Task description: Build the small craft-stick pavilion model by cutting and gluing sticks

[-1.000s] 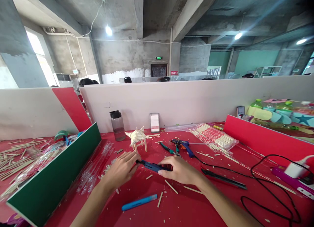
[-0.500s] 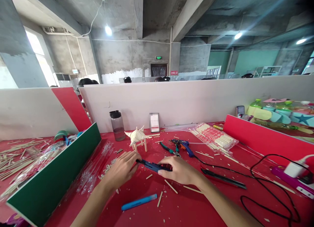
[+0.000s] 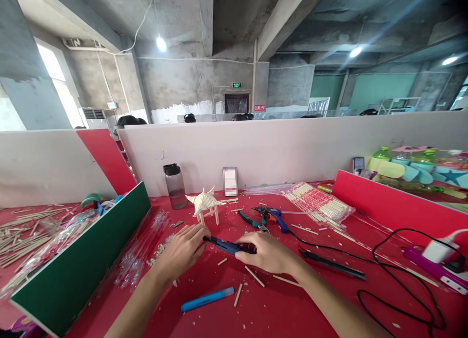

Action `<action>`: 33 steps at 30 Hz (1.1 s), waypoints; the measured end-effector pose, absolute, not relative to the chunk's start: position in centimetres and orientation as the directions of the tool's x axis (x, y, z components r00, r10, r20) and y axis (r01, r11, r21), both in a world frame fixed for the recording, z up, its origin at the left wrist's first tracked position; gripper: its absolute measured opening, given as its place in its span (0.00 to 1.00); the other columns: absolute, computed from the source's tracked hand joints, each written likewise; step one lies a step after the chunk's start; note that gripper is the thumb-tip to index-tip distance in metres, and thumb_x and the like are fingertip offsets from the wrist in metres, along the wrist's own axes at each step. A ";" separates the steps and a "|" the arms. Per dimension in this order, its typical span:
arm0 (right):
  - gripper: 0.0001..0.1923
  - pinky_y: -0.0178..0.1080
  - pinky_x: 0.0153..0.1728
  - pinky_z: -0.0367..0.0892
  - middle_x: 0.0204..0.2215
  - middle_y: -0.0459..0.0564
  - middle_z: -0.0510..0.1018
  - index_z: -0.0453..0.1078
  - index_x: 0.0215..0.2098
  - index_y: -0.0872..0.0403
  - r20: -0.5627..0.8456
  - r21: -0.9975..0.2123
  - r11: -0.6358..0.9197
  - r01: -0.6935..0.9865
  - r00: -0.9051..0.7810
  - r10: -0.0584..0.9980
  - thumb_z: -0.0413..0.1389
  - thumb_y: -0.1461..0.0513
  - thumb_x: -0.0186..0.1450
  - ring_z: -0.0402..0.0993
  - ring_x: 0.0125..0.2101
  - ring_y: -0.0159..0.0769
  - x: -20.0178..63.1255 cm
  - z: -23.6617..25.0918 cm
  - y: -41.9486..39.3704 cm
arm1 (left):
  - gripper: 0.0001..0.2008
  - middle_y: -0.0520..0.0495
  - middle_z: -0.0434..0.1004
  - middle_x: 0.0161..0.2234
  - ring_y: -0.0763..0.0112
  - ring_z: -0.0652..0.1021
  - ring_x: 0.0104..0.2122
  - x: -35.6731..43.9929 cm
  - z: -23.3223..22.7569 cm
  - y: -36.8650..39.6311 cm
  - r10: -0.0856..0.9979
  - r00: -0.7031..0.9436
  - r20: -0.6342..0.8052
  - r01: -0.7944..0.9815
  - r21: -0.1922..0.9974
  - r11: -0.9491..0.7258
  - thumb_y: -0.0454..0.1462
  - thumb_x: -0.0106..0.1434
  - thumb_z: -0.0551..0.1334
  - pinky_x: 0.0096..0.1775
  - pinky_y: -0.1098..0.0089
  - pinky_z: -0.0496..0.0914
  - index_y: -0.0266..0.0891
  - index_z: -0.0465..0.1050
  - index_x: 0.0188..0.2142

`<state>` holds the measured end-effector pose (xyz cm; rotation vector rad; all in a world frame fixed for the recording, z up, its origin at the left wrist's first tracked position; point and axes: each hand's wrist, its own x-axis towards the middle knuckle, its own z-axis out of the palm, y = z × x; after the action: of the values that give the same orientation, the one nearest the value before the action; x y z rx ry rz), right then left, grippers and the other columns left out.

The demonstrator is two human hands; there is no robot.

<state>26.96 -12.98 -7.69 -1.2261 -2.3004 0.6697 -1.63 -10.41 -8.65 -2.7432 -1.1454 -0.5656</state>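
In the head view, a dark blue utility knife [image 3: 224, 245] is held level just above the red table, between my two hands. My left hand [image 3: 182, 249] pinches its narrow left end with closed fingers. Around the right end wrap the thumb and fingers of my right hand [image 3: 269, 253]. Any blade cannot be made out. Just beyond my hands stands a small pavilion model [image 3: 205, 202] built from pale sticks. On the table nearer to me lie a blue marker [image 3: 207, 299] and a few short cut sticks [image 3: 255, 276].
Behind my right hand are green-handled pliers [image 3: 250, 219] and a blue glue gun [image 3: 278, 218] with a black cord. A long black tool [image 3: 332, 264] lies further right. Bundled sticks [image 3: 318, 204], a water bottle [image 3: 175, 188] and a phone [image 3: 230, 181] sit further back. Low green [image 3: 84, 260] and red [image 3: 395, 201] dividers flank me.
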 end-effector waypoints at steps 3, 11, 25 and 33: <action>0.16 0.35 0.39 0.67 0.41 0.51 0.86 0.81 0.47 0.51 0.160 -0.607 0.491 0.625 -0.508 0.846 0.57 0.53 0.67 0.80 0.38 0.43 27.0 -7.6 -13.0 | 0.08 0.44 0.78 0.47 0.61 0.79 0.45 -1.6 -8.6 -10.5 0.665 0.641 0.385 0.703 0.055 -0.709 0.35 0.73 0.53 0.49 0.61 0.72 0.43 0.69 0.48; 0.16 0.35 0.39 0.67 0.40 0.50 0.86 0.81 0.47 0.50 0.178 -0.608 0.500 0.617 -0.507 0.843 0.57 0.54 0.67 0.81 0.37 0.43 26.9 -7.5 -13.1 | 0.08 0.45 0.78 0.46 0.62 0.78 0.44 -1.4 -8.9 -10.4 0.682 0.602 0.415 0.717 0.094 -0.691 0.34 0.71 0.54 0.47 0.63 0.73 0.43 0.68 0.47; 0.15 0.35 0.38 0.66 0.39 0.51 0.86 0.81 0.46 0.51 0.172 -0.607 0.498 0.619 -0.510 0.843 0.56 0.54 0.67 0.80 0.37 0.43 26.7 -7.6 -13.1 | 0.08 0.45 0.78 0.45 0.61 0.79 0.44 -1.2 -8.5 -10.6 0.708 0.586 0.393 0.727 0.130 -0.674 0.35 0.71 0.53 0.47 0.62 0.74 0.43 0.69 0.47; 0.16 0.35 0.38 0.67 0.38 0.51 0.86 0.81 0.45 0.52 0.164 -0.602 0.486 0.634 -0.497 0.852 0.56 0.54 0.67 0.80 0.36 0.43 26.5 -7.7 -13.1 | 0.09 0.45 0.78 0.45 0.61 0.79 0.44 -1.4 -8.5 -10.6 0.710 0.589 0.387 0.727 0.130 -0.674 0.33 0.70 0.54 0.46 0.64 0.74 0.44 0.68 0.47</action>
<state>26.55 -13.07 -7.67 -1.2311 -2.2900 0.6598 -1.38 -10.61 -8.51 -2.7626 -1.2496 -0.6439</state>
